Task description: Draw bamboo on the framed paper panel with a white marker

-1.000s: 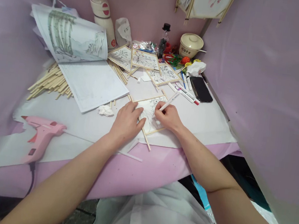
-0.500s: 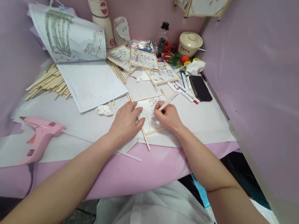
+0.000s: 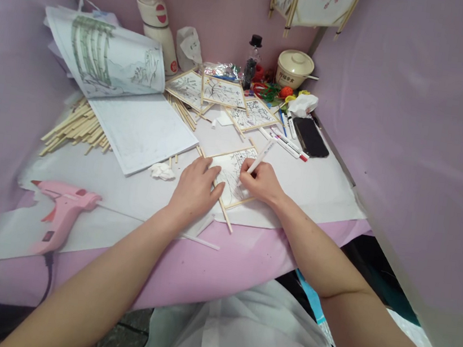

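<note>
My right hand [image 3: 261, 180] is closed around a white marker pen [image 3: 262, 153], its tip low over a framed panel [image 3: 226, 168]. The panel is white with dark branch drawing and has thin wooden sticks along its edges. Flat on the panel's left edge lies my left hand [image 3: 196, 187], fingers spread and pressing the stick there. Beyond my hands, several similar panels [image 3: 253, 115] with branch drawings overlap each other. A crumpled tissue [image 3: 162, 171] is just left of my left hand.
On the left are a pink glue gun [image 3: 62, 211], a pile of wooden sticks [image 3: 76, 129] and an open picture pad [image 3: 143, 128]. A phone [image 3: 311, 137], pens [image 3: 288, 146], a lidded bowl [image 3: 295, 68] and a bottle [image 3: 159, 27] stand or lie farther back. Lanterns [image 3: 317, 3] hang above.
My right hand and the marker pen have shifted very slightly to the right over the panel. My left hand stays in place.
</note>
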`<state>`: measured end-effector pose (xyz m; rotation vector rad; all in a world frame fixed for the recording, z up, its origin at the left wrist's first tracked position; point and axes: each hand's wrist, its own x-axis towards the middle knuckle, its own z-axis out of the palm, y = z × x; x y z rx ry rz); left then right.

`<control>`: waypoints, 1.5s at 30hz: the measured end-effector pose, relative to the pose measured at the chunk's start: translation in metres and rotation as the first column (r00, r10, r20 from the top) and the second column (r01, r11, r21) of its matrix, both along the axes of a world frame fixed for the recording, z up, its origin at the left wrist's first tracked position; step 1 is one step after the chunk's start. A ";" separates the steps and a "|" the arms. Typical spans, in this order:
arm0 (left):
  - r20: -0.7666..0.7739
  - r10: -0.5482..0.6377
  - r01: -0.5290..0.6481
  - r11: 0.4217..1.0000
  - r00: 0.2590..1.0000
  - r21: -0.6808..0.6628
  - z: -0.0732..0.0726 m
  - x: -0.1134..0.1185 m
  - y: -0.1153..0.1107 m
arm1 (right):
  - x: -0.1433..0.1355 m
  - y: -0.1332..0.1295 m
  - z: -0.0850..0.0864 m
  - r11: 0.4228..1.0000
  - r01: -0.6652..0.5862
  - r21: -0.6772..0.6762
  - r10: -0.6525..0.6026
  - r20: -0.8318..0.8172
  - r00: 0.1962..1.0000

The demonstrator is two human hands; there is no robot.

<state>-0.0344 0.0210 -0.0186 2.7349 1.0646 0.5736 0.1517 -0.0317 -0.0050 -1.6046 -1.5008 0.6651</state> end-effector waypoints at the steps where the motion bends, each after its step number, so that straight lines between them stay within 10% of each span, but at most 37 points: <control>1: -0.002 0.001 -0.001 1.000 1.000 -0.001 0.000 0.000 0.000 | 0.000 0.000 0.000 1.000 0.005 0.007 -0.005 -0.002 1.000; 45: 0.121 0.081 -0.066 0.991 0.989 -0.117 -0.002 0.000 0.005 | -0.014 -0.009 0.000 0.993 -0.090 0.079 0.093 -0.028 0.995</control>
